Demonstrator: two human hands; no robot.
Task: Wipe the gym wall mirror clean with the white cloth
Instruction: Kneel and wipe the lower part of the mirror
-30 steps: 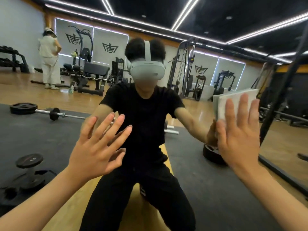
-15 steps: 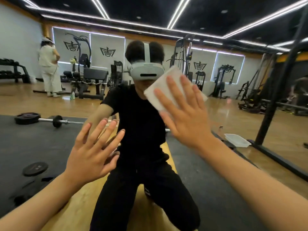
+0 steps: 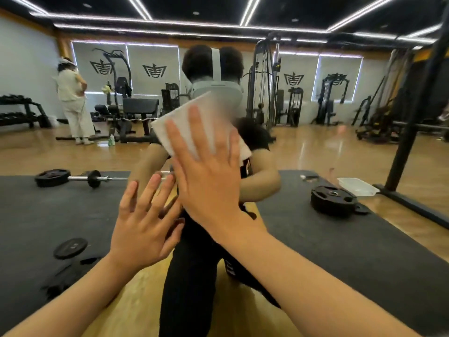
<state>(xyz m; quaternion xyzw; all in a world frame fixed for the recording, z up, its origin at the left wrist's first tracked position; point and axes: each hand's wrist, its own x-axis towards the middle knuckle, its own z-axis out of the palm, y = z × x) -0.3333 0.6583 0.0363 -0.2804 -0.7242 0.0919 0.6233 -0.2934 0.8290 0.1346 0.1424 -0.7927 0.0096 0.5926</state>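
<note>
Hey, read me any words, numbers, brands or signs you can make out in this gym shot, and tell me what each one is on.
No text here can be read.
On the blinds: a dark crest emblem, repeated, with no legible letters.
On the small weight plate: faint marks, too blurred to read.
On the black trousers: white print, too small and blurred to read.

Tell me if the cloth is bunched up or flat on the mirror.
Laid flat: the white cloth shows as a smooth rectangle pressed to the mirror under straight fingers of the right hand.
</note>
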